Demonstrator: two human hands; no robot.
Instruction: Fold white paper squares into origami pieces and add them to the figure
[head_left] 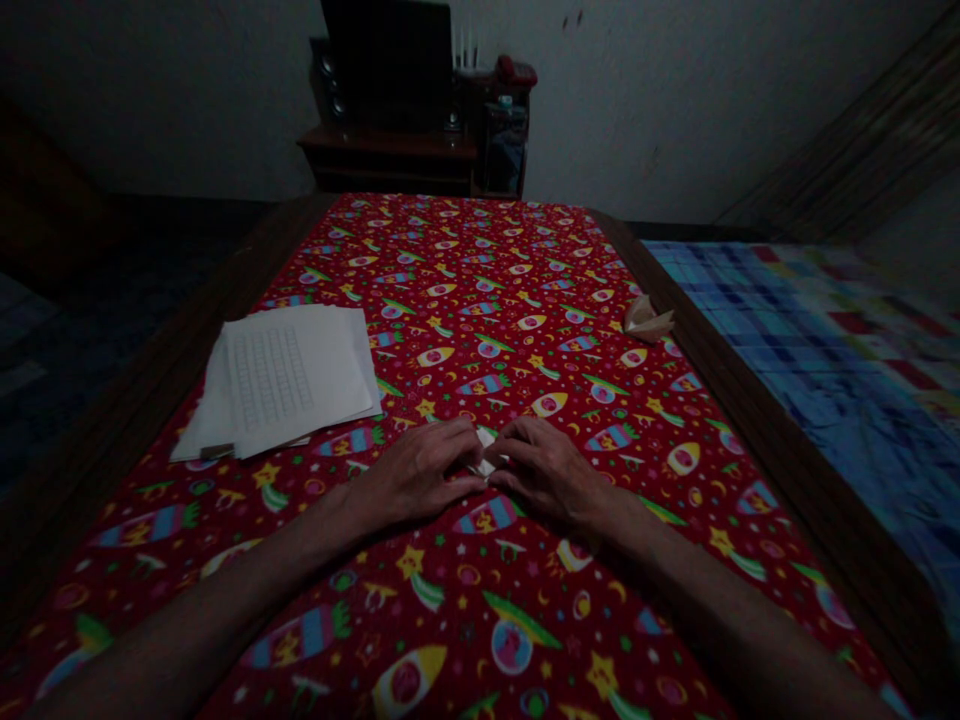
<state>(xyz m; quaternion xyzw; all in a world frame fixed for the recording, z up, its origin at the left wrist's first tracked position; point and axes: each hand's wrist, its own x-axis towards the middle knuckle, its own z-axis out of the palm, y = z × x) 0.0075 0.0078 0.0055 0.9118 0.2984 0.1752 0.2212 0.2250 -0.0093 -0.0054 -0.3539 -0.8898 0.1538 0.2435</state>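
Observation:
My left hand point(414, 475) and my right hand point(544, 472) meet at the middle of the table, fingertips pressing on a small folded piece of white paper point(486, 450). Most of that paper is hidden under my fingers. Both hands rest on a red cloth point(480, 270) printed with cartoon rockets and stars. To the left of my left hand lies a loose stack of white sheets point(289, 375), the top one printed with a pale grid. A small folded paper shape point(649, 322) sits near the cloth's right edge, well beyond my right hand.
A dark wooden table edge point(705, 350) borders the cloth on the right, with a checked blue blanket point(817, 370) beyond it. At the far end stands a wooden cabinet point(390, 150) holding a dark screen and speakers. The room is dim.

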